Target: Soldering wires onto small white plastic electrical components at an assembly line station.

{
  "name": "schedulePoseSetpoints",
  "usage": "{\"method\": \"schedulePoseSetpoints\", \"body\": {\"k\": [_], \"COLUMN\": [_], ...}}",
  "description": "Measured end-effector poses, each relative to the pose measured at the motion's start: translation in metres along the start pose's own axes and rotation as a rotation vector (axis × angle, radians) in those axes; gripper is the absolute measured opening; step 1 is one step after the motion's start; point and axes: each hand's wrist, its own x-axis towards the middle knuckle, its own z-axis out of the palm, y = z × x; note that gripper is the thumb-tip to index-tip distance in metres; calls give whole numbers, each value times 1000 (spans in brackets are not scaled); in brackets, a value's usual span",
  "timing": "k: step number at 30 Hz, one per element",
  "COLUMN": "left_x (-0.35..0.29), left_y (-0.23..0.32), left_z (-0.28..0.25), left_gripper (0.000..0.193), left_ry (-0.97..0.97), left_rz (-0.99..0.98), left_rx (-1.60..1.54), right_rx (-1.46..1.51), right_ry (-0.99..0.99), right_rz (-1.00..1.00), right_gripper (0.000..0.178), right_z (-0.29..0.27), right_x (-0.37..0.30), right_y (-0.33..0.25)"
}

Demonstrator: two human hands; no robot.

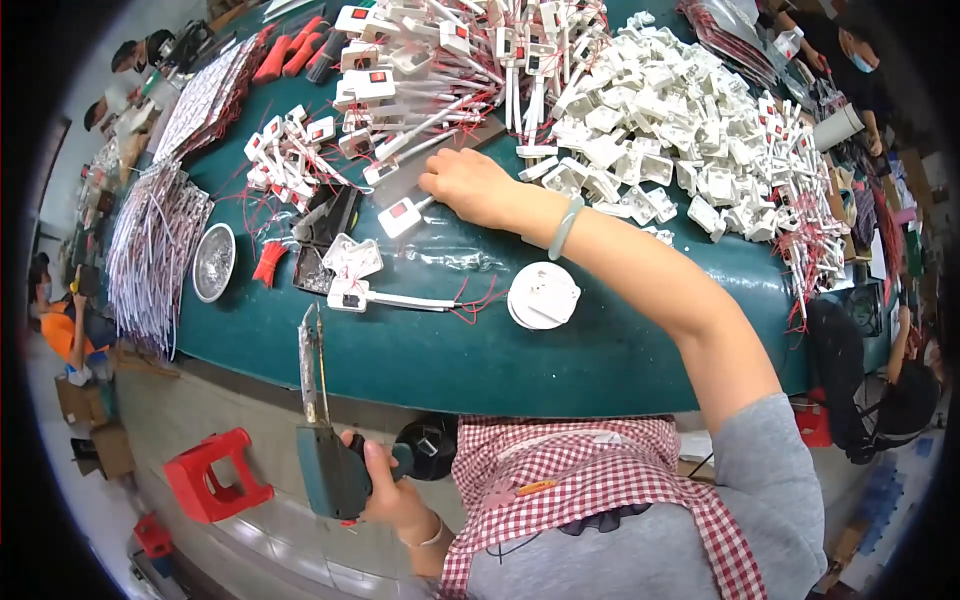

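Note:
My left hand [395,497] is wrapped round a dark green soldering gun [332,470] near the table's front edge, its metal tip pointing away from me. My right hand [475,188] reaches across the table, fingers closed on the white tube of a small white switch box [400,216] with a red switch; the fingertips are partly hidden. Between the hands, another white switch box [349,294] lies with its tube and red wires toward the right. An open white housing [353,257] rests against it. A round white container [541,296] stands to its right.
A large heap of white housings [650,120] covers the back right. Wired switch boxes [375,85] pile up behind my right hand. Left are a metal bowl [214,262], a black tray [313,270], a red bundle [268,263] and stacked white tubes [150,260]. A red stool [215,475] stands below.

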Motion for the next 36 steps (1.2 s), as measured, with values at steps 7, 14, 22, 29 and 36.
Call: {"method": "schedulePoseSetpoints", "body": {"k": [7,14,22,29,36], "left_x": [-1,-9,-39,-59,-62], "left_y": [6,31,32,25,23], "left_z": [7,64,109,116,118], "left_gripper": [34,33,42,37,31], "left_ry": [-19,-229,-609,-655,-618], "left_rz": [-44,-51,-178,-29,5], "left_rx": [-8,-198,-235,-112,-100], "right_rx": [474,779,995,821,742], "right_ry": [325,113,76,442,549], "right_rz": [-37,154,441,473,292], "right_gripper": [11,16,23,22,21], "right_z": [-57,-145,-139,-124,-113], "right_x": [-21,-137,-223,-223,-210], "right_y": [-14,-68,-93,-110,-128]}}
